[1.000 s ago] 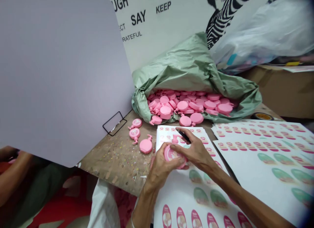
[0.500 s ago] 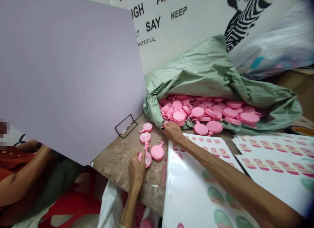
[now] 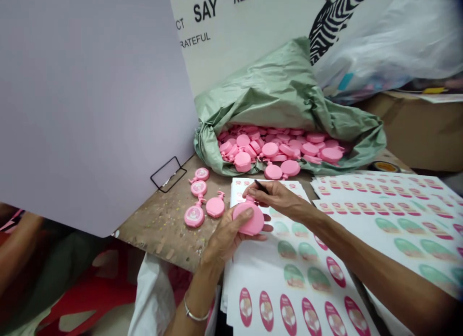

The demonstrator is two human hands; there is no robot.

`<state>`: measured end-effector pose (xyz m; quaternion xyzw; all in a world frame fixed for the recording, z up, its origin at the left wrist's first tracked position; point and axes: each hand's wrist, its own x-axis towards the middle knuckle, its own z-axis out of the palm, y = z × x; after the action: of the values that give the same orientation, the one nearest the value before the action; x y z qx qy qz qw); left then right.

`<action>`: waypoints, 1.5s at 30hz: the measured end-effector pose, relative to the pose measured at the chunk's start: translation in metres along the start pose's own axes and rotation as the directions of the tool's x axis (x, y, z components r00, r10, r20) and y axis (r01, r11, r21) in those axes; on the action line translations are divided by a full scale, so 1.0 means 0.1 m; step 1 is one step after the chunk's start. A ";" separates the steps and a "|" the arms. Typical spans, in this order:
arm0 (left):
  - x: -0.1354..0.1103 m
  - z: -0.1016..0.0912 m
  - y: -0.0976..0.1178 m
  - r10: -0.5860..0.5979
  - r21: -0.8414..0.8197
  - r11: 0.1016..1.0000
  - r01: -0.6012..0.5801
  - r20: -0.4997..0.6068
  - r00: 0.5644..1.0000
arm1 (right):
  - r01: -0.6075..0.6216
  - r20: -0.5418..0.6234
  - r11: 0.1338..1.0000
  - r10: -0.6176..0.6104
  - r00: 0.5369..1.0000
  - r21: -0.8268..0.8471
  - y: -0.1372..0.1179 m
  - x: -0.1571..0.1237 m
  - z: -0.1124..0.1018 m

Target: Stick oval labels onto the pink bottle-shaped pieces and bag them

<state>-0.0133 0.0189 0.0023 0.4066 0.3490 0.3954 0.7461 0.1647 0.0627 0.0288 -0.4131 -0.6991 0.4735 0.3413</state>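
My left hand (image 3: 222, 237) is closed around a round, flat pink pump bottle (image 3: 253, 224), thumb across its plain face. Its neck points up and away from me. My right hand (image 3: 282, 198) grips a slim black pen-like tool (image 3: 260, 186), and its fingertips meet the bottle's neck. Both hands are over a stack of white sticker sheets (image 3: 265, 268) printed with pink and green ovals. Left of them on the table, a labelled pink bottle (image 3: 194, 216) lies near a plain one (image 3: 215, 206). Two more labelled bottles, one of them here (image 3: 198, 188), lie just behind.
A green sack (image 3: 264, 94) spills many pink bottles (image 3: 269, 149) at the back. More sticker sheets (image 3: 398, 205) lie to the right, near a tape roll (image 3: 386, 167). A large pale panel (image 3: 90, 104) and a black wire stand (image 3: 168, 174) are at left. Another person's arm (image 3: 18, 249) shows at far left.
My left hand has left the labelled bottle on the table and now holds a plain one over the sheets. My right hand has come back from the sack to it. The view has shifted right.
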 end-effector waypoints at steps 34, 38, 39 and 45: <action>0.12 -0.32 -0.39 0.049 -0.068 0.995 -0.074 -0.321 0.946 | -0.256 -0.376 0.682 -0.031 0.926 -0.685 0.88 -0.02 0.40; 0.12 -0.31 -0.40 0.065 -0.046 0.995 -0.084 -0.314 0.947 | -0.301 -0.388 0.710 0.042 0.921 -0.637 0.81 0.04 0.37; 0.12 -0.31 -0.40 0.067 -0.043 0.995 -0.085 -0.320 0.945 | -0.299 -0.379 0.715 0.051 0.924 -0.632 0.78 0.05 0.37; 0.11 -0.32 -0.41 0.071 -0.040 0.995 -0.091 -0.360 0.930 | -0.282 -0.354 0.664 0.028 0.935 -0.692 0.69 0.02 0.33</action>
<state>-0.0231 0.0242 -0.0501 0.3208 0.4509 0.5027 0.6641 0.1526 0.0661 -0.0469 -0.6431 -0.7279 0.1091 0.2112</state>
